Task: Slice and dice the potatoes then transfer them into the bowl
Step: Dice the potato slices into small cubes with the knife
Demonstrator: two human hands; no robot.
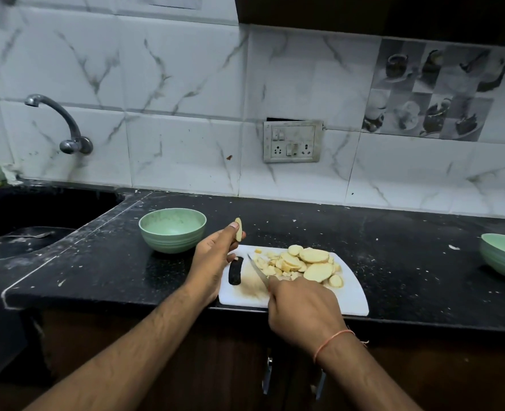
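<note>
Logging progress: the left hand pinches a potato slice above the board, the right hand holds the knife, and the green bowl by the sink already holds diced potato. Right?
Not quite: the head view shows the green bowl empty. Left hand pinches the potato slice; right hand holds the knife.

A home kitchen: a black stone counter [393, 262] runs along a marble-patterned tiled wall [186, 84], with a sink [38, 215] and tap [64, 120] at the left, a switch-and-socket plate [292, 142], and decorative tiles [432, 90] picturing cups and teapots.
</note>
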